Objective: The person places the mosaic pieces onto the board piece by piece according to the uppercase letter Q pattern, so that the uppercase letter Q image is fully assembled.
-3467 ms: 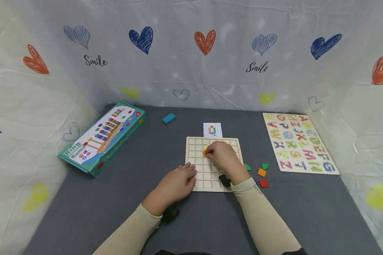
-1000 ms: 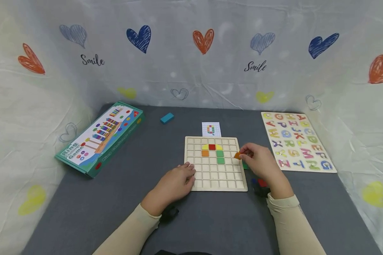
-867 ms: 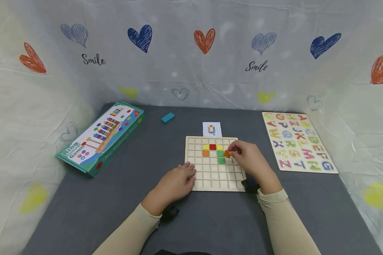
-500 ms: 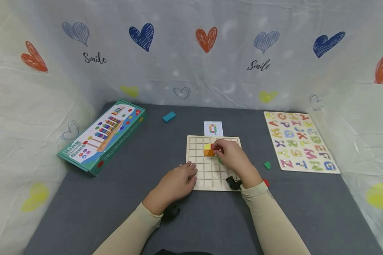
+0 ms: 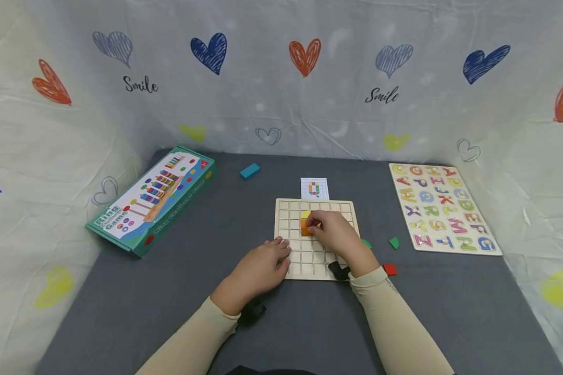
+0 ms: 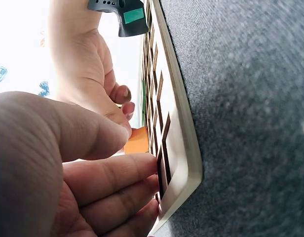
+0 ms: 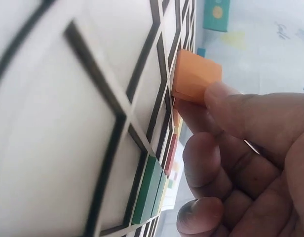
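A pale wooden grid board (image 5: pixel 305 268) lies at the centre of the table. My right hand (image 5: pixel 335 237) pinches an orange square tile (image 7: pixel 197 74) between thumb and index finger, on edge against the grid. Just beyond it sit another orange tile (image 5: pixel 303 223) and a yellow piece (image 5: pixel 305 214). Green tiles (image 7: pixel 147 192) and a red tile (image 7: pixel 171 153) in the grid show in the right wrist view; my right hand mostly covers them in the head view. With extended fingers, my left hand (image 5: pixel 260 265) rests on the board's left edge. Behind the board lies a pattern card (image 5: pixel 314 188).
Right of the board lie a red tile (image 5: pixel 390 269), a green rounded piece (image 5: pixel 394 242) and another green piece (image 5: pixel 367 243). A letter board (image 5: pixel 445 208) is further right. A green box (image 5: pixel 152 200) and blue block (image 5: pixel 250 171) lie left.
My right hand carried the orange tile leftward from the board's right side, over the grid, then slightly toward me below the first orange tile. My left hand has stayed on the board's edge.
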`<state>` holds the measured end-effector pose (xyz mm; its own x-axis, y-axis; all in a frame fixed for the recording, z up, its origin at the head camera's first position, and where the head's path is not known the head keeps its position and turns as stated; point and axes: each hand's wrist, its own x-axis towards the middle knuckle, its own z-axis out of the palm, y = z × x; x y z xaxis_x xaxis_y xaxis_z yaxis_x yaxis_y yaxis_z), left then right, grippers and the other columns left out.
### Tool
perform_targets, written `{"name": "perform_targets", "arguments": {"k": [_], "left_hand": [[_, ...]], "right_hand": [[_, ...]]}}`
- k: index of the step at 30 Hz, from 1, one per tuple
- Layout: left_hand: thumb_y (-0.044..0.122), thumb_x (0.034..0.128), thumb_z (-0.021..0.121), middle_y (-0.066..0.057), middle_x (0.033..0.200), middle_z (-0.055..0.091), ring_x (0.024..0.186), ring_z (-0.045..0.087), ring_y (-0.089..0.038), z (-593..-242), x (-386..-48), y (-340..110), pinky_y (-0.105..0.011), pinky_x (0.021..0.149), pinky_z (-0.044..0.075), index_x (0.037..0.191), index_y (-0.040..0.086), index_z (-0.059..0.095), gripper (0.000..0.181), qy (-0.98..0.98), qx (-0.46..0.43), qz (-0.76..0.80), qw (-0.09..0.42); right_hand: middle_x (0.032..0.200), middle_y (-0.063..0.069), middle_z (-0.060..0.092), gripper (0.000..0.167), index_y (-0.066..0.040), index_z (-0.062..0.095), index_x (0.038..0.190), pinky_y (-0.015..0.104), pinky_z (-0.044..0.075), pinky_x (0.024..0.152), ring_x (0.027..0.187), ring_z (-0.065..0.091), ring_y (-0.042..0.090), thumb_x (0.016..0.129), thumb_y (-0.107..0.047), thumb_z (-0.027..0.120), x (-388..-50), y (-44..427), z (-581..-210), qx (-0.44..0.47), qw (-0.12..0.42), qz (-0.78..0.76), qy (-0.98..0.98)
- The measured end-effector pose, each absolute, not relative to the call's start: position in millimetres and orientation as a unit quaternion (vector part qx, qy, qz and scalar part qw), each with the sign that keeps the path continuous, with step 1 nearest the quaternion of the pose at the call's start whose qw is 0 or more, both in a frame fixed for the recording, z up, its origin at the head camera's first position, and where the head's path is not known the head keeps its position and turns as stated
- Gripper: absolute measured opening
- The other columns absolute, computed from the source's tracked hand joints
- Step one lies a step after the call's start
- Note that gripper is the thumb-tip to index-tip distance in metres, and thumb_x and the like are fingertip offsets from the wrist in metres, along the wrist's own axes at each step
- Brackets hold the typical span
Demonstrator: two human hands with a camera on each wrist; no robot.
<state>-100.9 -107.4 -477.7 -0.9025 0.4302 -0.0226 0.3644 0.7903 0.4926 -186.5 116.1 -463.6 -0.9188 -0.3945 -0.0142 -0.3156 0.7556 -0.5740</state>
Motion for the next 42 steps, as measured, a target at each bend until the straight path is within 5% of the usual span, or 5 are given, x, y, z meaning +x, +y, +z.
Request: {"name": "perform_targets", "arguments": {"k": [32,42], "left_hand": [[0.023,0.1094,0.064,-0.013,0.155,0.064,0.153,0.054,-0.030,-474.5,-100.3,-106.3,-0.053,0.128,0.043,0.142,0.004,0.073,0.039,0.942,0.215,0.249,0.066],[0.024,0.1094,0.064,-0.011,0.157,0.063,0.155,0.052,-0.029,-474.5,-99.6,-106.3,-0.051,0.130,0.041,0.144,0.005,0.072,0.040,0.944,0.201,0.249,0.078]], "right_hand": [[0.092,0.002,0.073,0.006,-0.011,0.077,0.096,0.039,0.058,0.080,0.082,0.063,0.019,0.101,-0.009,0.078,-180.7,110.2,-462.4,-0.192,0.066,-0.267,0.942],[0.105,0.010,0.072,0.010,-0.008,0.078,0.111,0.041,0.049,0.074,0.084,0.057,0.025,0.106,-0.013,0.072,-179.9,178.2,-426.8,-0.136,-0.013,-0.291,0.947]]}}
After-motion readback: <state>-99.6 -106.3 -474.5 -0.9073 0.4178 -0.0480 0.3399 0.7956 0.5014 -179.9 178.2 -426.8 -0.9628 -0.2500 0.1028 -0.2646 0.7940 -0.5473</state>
